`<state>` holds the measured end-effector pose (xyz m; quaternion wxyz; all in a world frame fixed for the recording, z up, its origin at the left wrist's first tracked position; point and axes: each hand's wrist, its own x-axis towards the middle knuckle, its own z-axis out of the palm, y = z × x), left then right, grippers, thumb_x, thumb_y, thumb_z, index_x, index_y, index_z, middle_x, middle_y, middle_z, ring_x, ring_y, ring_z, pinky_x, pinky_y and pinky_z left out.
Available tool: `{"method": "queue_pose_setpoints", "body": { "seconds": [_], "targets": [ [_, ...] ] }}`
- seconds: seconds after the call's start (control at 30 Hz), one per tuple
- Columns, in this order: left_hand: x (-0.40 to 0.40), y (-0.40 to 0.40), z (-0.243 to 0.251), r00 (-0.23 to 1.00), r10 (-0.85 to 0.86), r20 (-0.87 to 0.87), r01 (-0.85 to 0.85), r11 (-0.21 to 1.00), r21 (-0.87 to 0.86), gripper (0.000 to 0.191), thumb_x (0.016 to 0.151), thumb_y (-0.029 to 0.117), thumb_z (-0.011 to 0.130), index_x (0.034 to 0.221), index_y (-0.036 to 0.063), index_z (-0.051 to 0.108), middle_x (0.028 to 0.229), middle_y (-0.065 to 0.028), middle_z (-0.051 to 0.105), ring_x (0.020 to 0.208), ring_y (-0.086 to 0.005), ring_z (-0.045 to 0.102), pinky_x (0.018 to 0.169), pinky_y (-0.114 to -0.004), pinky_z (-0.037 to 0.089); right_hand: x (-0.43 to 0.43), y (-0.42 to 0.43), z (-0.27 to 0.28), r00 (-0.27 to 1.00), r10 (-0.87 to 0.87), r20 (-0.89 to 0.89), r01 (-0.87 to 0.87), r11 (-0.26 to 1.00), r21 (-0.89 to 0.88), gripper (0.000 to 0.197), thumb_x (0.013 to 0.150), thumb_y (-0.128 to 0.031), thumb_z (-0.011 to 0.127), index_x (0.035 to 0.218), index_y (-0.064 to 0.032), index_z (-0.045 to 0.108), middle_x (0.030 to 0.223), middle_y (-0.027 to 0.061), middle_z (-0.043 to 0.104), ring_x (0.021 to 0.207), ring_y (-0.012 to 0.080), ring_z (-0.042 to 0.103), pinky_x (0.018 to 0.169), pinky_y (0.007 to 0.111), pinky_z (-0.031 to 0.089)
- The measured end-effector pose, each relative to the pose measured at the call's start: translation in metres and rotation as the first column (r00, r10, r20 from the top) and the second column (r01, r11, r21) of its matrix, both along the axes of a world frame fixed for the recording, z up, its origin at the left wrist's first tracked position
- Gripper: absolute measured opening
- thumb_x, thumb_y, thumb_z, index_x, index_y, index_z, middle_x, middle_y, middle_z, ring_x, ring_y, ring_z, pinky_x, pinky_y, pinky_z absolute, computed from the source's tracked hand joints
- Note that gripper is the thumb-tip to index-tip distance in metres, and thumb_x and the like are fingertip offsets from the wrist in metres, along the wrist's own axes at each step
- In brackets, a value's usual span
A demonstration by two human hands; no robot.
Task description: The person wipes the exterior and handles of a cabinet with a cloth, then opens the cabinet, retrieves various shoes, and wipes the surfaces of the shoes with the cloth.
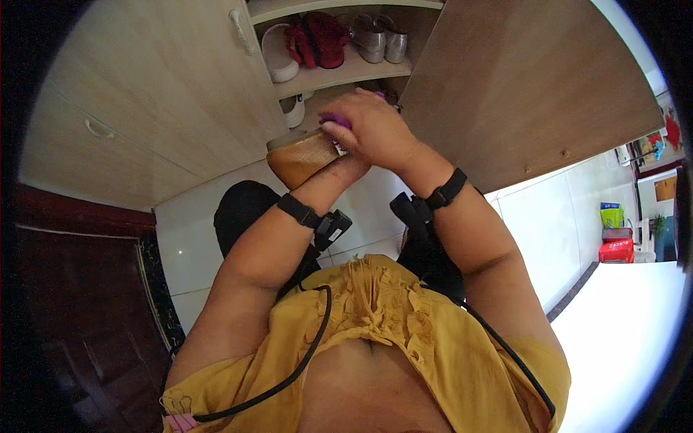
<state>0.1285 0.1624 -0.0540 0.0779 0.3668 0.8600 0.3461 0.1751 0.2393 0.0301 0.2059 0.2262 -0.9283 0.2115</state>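
Note:
A tan shoe with a thick wedge sole is held up in front of the open cabinet, its heel end pointing left. My left hand is around the shoe's other end from below; its fingers are mostly hidden under my right hand. Over it lies my right hand, closed on a bunched purple cloth that sticks out by the thumb and touches or nearly touches the shoe. How far the cloth covers the shoe cannot be seen.
Red slippers, a white clog and clear-looking shoes stand on the cabinet shelf. Another white shoe is below. The open cabinet door reaches out at right; a dark red door is at left.

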Motion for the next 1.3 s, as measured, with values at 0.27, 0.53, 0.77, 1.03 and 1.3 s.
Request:
{"method": "queue_pose_setpoints", "body": {
  "seconds": [0.27,0.53,0.77,1.03,1.3],
  "targets": [
    [-0.002,-0.001,-0.031,0.954,-0.156,-0.256,0.106,0.975,-0.197,0.04,0.098,0.031,0.041,0.131,0.0096,0.046,0.125,-0.0139,0.056,0.12,-0.0277,0.05,0.101,-0.041,0.041,-0.001,0.021,0.0,0.919,-0.273,0.284,0.34,0.913,-0.224,0.034,0.092,-0.034,0.055,0.099,-0.0031,0.066,0.095,0.0191,0.066,0.087,0.0387,0.063,0.076,0.043,0.05],
    [0.012,-0.021,0.034,0.957,-0.053,-0.285,0.05,0.999,-0.021,0.039,0.092,0.022,0.052,0.128,0.0072,0.054,0.105,-0.0187,0.068,0.093,-0.0352,0.065,0.081,-0.041,0.051,-0.011,0.089,-0.011,0.767,-0.567,0.3,0.62,0.535,-0.573,0.042,0.097,-0.033,0.051,0.111,0.0048,0.06,0.096,0.0205,0.067,0.086,0.0298,0.065,0.078,0.038,0.05],
    [-0.021,-0.032,0.033,0.176,-0.848,0.5,-0.614,0.302,0.729,0.043,0.102,0.035,0.039,0.131,0.0033,0.048,0.134,-0.0121,0.052,0.122,-0.0264,0.049,0.11,-0.041,0.033,-0.006,0.026,-0.025,0.902,-0.204,-0.38,0.183,0.979,-0.09,0.043,0.08,-0.017,0.069,0.121,-0.0089,0.058,0.121,0.014,0.058,0.115,0.0346,0.053,0.1,0.045,0.042],
    [-0.013,-0.033,0.034,0.15,-0.807,0.572,-0.605,0.383,0.698,0.044,0.103,0.034,0.036,0.135,0.0041,0.045,0.137,-0.0123,0.05,0.128,-0.0268,0.046,0.11,-0.042,0.035,-0.011,0.028,-0.023,0.902,-0.381,-0.202,0.301,0.892,-0.338,0.027,0.085,-0.02,0.065,0.11,-0.0088,0.064,0.111,0.0145,0.061,0.104,0.035,0.058,0.089,0.041,0.047],
    [-0.024,-0.042,0.033,0.222,-0.763,0.607,-0.606,0.379,0.699,0.045,0.102,0.033,0.039,0.134,0.002,0.045,0.136,-0.0132,0.051,0.128,-0.0247,0.047,0.11,-0.041,0.036,-0.024,0.054,-0.023,0.834,-0.544,0.089,0.473,0.622,-0.624,0.028,0.092,-0.027,0.058,0.108,-0.0043,0.064,0.095,0.0179,0.067,0.089,0.0324,0.065,0.078,0.038,0.051]
  ]
}}
